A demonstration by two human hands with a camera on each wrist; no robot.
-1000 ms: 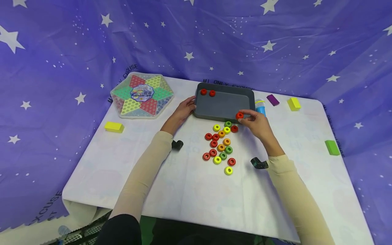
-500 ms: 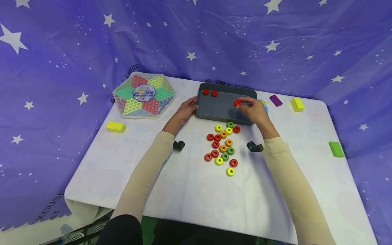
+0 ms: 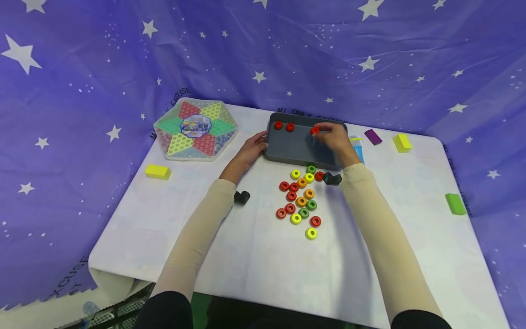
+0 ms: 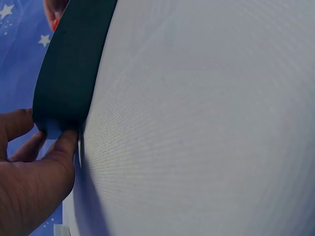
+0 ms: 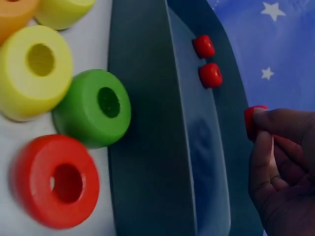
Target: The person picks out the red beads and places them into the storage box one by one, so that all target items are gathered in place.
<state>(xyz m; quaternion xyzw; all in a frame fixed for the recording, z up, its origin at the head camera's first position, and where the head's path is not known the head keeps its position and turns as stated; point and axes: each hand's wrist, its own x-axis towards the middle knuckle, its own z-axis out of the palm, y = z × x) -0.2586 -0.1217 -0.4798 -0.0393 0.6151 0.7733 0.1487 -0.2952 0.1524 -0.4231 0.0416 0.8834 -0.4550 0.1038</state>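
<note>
In the head view, my right hand [image 3: 334, 137] is over the far right part of the dark grey tray [image 3: 302, 153]. Between its thumb and fingertips it pinches a red ring bead [image 5: 253, 123], seen above the tray's far wall in the right wrist view. Two more red beads [image 3: 278, 124] sit inside the tray near its far left corner. My left hand [image 3: 249, 152] grips the tray's left end, thumb low on the wall and fingers at the rim. Red, yellow, orange and green beads [image 3: 291, 196] lie loosely on the white cloth in front of the tray.
A hexagonal star-patterned game board [image 3: 196, 130] lies at the back left, a yellow block [image 3: 158, 172] before it. Right of the tray are a blue-and-white object [image 3: 356, 148], a purple block [image 3: 373, 136], another yellow block [image 3: 402, 143] and a green block [image 3: 455, 204].
My right hand has carried the red bead from the tray's near right edge over the tray toward its far side and somewhat left. The left hand stays at the tray's left end.
</note>
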